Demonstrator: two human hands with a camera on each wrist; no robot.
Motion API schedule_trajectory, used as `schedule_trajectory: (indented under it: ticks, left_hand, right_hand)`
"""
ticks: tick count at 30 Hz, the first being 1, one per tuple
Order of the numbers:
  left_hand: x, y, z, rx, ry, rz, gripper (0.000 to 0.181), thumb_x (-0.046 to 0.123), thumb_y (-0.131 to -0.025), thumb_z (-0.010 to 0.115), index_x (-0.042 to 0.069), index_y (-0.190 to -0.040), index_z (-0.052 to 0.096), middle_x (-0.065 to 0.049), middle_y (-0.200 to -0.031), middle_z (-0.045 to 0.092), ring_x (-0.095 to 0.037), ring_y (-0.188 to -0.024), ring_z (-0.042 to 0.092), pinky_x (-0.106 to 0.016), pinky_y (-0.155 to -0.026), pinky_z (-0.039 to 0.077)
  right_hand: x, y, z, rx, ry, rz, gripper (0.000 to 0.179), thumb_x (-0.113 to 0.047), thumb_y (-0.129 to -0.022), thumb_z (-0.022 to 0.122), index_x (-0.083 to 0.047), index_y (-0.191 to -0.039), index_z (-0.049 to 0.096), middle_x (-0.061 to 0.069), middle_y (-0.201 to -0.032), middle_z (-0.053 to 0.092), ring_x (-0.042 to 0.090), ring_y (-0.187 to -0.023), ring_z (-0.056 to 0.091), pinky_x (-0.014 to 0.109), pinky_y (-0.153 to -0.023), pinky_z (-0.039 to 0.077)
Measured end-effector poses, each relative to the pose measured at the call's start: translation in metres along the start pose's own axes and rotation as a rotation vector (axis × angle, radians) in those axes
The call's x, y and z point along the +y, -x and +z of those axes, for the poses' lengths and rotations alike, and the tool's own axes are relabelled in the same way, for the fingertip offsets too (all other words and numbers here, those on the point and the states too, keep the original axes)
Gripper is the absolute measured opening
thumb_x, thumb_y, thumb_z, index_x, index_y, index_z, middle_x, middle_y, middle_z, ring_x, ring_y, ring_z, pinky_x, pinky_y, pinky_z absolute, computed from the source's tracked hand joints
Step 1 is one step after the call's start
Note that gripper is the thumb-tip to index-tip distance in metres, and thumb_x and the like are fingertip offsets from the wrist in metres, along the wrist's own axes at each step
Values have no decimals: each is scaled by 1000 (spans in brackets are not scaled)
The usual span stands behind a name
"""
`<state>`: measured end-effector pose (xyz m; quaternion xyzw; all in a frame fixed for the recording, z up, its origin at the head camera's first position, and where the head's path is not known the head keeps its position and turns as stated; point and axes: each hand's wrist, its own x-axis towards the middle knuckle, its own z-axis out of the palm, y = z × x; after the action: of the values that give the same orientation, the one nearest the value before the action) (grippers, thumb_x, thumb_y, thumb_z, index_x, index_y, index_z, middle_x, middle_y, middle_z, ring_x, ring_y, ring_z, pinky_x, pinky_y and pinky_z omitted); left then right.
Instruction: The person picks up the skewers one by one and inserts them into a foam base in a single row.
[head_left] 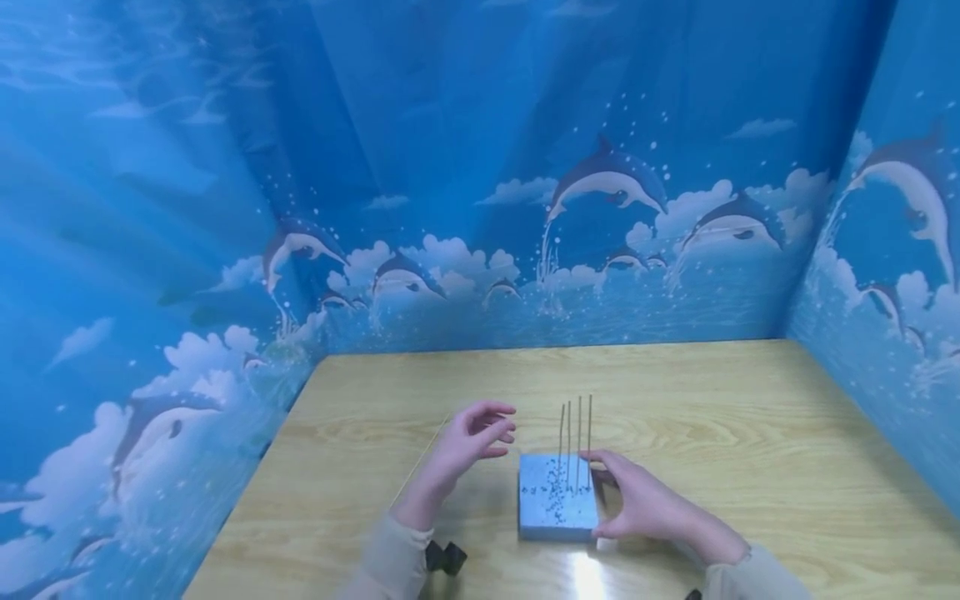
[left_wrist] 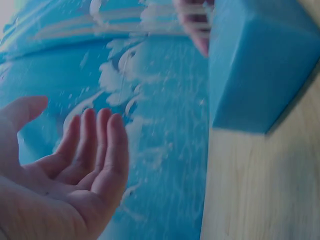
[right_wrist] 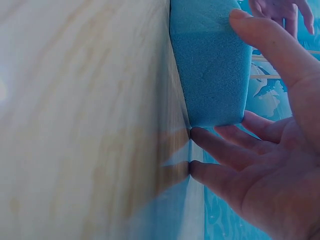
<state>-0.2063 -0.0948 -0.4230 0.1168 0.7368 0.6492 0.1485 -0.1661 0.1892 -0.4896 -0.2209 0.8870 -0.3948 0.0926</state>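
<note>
A blue foam block (head_left: 536,512) with many small dark holes in its top sits on the table. Several thin sticks (head_left: 589,433) stand upright in its right half. My right hand (head_left: 645,500) holds the block's right side, thumb at the near corner and fingers toward the far one; the right wrist view shows the thumb on the foam block (right_wrist: 212,75). To the left of the block, my left hand (head_left: 468,442) hovers with nothing in it. Its fingers (left_wrist: 117,145) are loosely bent in the left wrist view, apart from the block (left_wrist: 255,70).
Another thin stick (head_left: 418,463) lies on the wooden table (head_left: 675,400), partly behind my left hand and forearm. Blue curtains with dolphins (head_left: 607,179) enclose the table at the back and sides. Glare shows on the table in front of the block.
</note>
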Motion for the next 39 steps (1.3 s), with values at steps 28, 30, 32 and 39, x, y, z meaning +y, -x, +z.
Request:
schedule_trajectory:
  ticks: [28, 30, 32, 39]
  left_hand:
    - [-28, 10, -111, 0, -156, -311, 48, 26, -103, 51, -6, -138, 46, -28, -125, 61, -34, -109, 65, -44, -94, 58]
    - [-30, 9, -114, 17, -166, -324, 47, 25, -103, 52, -7, -136, 47, -27, -123, 62, -32, -107, 66, -44, -92, 59]
    - [-33, 8, -116, 34, -177, -335, 46, 25, -102, 53, -7, -135, 48, -26, -121, 63, -31, -105, 66, -44, -91, 59]
    - [-46, 3, -125, 52, -228, -356, 46, 22, -101, 54, -10, -134, 48, -27, -119, 64, -31, -102, 68, -44, -90, 59]
  right_hand:
    - [0, -1, 2, -2, -10, -22, 105, -33, -60, 91, 0, -145, 38, 21, -148, 46, 38, -128, 55, 62, -111, 36]
    - [1, -1, 2, 1, -1, -14, 106, -33, -59, 91, 0, -145, 38, 20, -149, 46, 37, -128, 55, 62, -111, 36]
    - [1, 0, 2, 1, -1, 0, 106, -32, -59, 90, -1, -146, 38, 19, -149, 46, 36, -129, 55, 61, -112, 35]
    - [0, 1, 1, -3, -11, 13, 105, -31, -60, 90, -1, -146, 38, 20, -149, 46, 37, -129, 54, 63, -112, 34]
